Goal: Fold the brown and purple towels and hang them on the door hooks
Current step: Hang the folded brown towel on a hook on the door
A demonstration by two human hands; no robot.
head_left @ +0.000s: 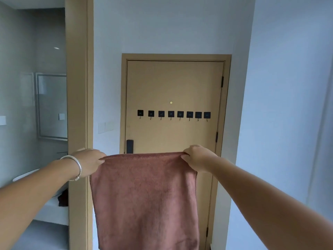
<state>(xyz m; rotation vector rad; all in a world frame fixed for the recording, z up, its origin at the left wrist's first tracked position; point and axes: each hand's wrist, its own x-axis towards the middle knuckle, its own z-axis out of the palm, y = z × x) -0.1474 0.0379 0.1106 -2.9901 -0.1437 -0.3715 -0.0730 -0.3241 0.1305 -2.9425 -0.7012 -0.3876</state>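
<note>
I hold the brown towel (146, 199) stretched out in front of me, hanging flat and straight down. My left hand (88, 162) pinches its top left corner; a silver bangle sits on that wrist. My right hand (197, 157) pinches the top right corner. Beyond the towel stands a tan door (173, 83) with a row of several black square hooks (171, 114) across its middle, all bare. The towel's top edge is well below the hooks. A dark cloth (63, 198), possibly the purple towel, lies on a counter in the room at left.
A tan door frame post (79, 87) stands at left, with a bathroom, mirror and white basin (27, 175) behind it. A black lock handle (129, 146) sits on the door's left side. White walls flank the door; light switches (105, 127) are left of it.
</note>
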